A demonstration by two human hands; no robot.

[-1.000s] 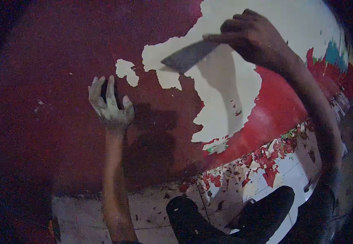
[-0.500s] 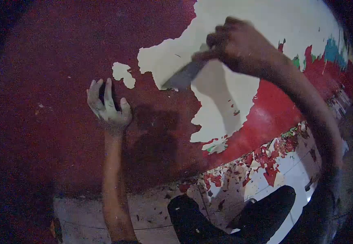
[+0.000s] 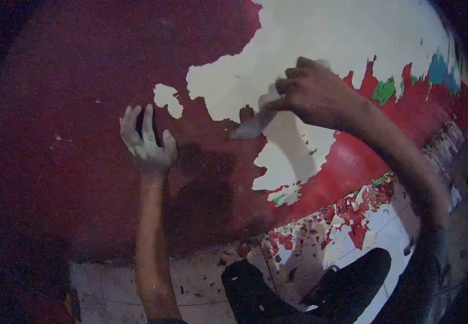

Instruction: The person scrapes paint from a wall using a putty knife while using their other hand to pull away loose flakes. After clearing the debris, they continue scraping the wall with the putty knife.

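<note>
My right hand (image 3: 306, 89) is closed round the handle of a flat scraper. The scraper's blade (image 3: 250, 127) points down and left, at the ragged edge between the dark red paint and the pale bare patch (image 3: 293, 32). My left hand (image 3: 150, 140) lies with its fingers apart on the red painted wall (image 3: 83, 178), just below a small pale patch (image 3: 168, 100). It holds nothing.
Red and pale paint flakes (image 3: 352, 216) are strewn over the tiled floor (image 3: 115, 291) along the foot of the wall. My dark-clad legs (image 3: 352, 278) are at the bottom. Green and blue paint remnants (image 3: 441, 70) show at the upper right.
My right hand has moved down with the scraper, and its blade now sits lower and slightly to the right. My left hand stays at nearly the same spot on the wall.
</note>
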